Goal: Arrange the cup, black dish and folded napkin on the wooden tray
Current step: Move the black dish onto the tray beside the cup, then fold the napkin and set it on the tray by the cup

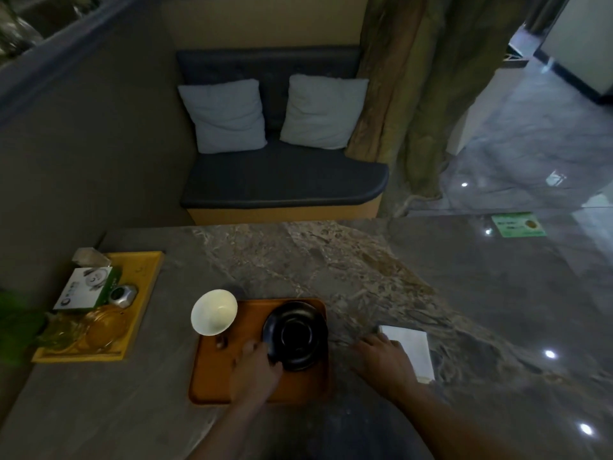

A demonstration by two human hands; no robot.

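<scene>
An orange-brown wooden tray [212, 380] lies on the stone table in front of me. The black dish [296, 336] sits on its right half, overhanging the right rim a little. My left hand [253, 366] grips the dish's near-left rim. A white cup [214, 312] stands at the tray's far-left corner, partly over the edge. A small brown object [221, 342] lies on the tray just below the cup. The white folded napkin [409, 351] lies on the table right of the tray. My right hand [381, 360] rests on the napkin's left edge, fingers spread.
A yellow tray [147, 280] at the left holds a white-and-green box [84, 288], a small metal item [122, 295] and glassware [99, 328]. A green card [518, 224] lies at the table's far right. Beyond the table stands a dark bench with two pale cushions.
</scene>
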